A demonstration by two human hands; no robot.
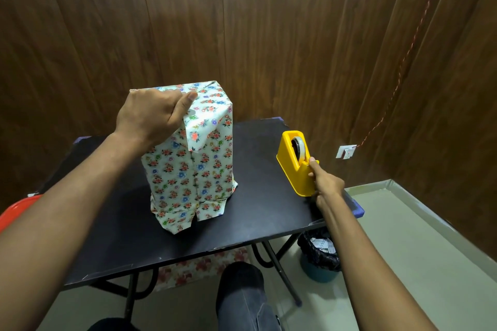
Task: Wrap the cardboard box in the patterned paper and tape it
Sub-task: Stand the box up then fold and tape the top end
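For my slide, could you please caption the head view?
Left hand holds the floral paper folded on the upright box while right hand pulls tape at the yellow dispenser.

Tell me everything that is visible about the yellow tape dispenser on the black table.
The yellow plastic tape dispenser stands upright on the black table, near its right edge and apart from the tall box wrapped in floral paper. Its body is wedge-shaped, with a wide base and a rounded top. A roll of clear tape sits in the open slot at the top. The right hand touches the near end, with its fingers at the cutter, seemingly pinching the tape end.
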